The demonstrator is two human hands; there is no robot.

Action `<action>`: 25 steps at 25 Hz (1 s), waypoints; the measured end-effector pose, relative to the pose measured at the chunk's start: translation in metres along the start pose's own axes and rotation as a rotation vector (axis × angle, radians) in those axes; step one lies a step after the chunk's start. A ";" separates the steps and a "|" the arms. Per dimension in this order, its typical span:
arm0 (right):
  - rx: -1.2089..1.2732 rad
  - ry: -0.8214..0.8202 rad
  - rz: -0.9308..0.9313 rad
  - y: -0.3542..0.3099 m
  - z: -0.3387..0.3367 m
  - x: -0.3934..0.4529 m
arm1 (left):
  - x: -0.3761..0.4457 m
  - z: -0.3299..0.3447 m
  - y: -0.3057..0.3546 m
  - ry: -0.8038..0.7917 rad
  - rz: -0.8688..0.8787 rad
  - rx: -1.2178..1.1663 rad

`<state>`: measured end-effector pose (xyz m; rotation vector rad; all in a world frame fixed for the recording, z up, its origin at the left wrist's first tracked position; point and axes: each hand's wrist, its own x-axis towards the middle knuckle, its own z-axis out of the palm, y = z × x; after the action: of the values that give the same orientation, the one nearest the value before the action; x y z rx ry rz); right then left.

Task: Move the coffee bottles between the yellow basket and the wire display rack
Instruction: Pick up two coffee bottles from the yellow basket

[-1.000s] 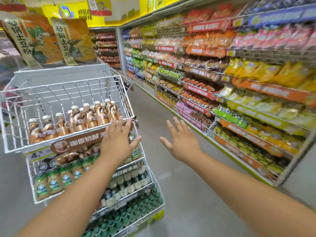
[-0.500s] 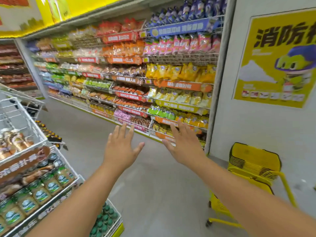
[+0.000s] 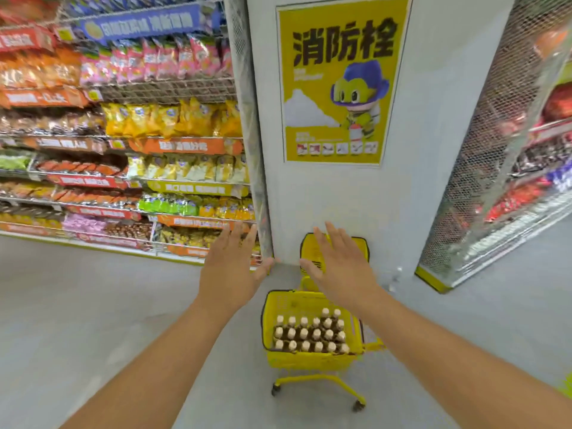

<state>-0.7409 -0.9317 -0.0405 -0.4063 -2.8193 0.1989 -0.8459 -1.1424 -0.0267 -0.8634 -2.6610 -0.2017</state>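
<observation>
Left hand (image 3: 230,274) and right hand (image 3: 340,267): fingers spread, released, grasping nothing. Yellow basket (image 3: 309,362) at 6 o'clock, far rim hidden behind right hand; coffee bottles (image 3: 309,334) upright inside, labels unreadable.

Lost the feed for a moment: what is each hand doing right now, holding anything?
Left hand: open, fingers spread, holding nothing.
Right hand: open, fingers straight, holding nothing, raised above the yellow basket.
</observation>
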 end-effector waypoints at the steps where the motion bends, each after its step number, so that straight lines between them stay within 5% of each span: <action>1: 0.000 -0.016 0.026 0.028 0.002 0.001 | 0.014 0.011 0.022 -0.007 0.015 -0.020; 11: 0.141 -0.141 0.171 0.157 0.056 0.038 | 0.100 0.126 0.129 -0.188 0.148 -0.080; 25: 0.205 -0.370 0.390 0.223 0.299 0.176 | 0.226 0.418 0.089 -0.539 0.163 -0.229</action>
<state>-0.9347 -0.6960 -0.3183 -0.9540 -2.9970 0.7040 -1.0779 -0.8504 -0.3334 -1.3679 -3.0744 -0.2695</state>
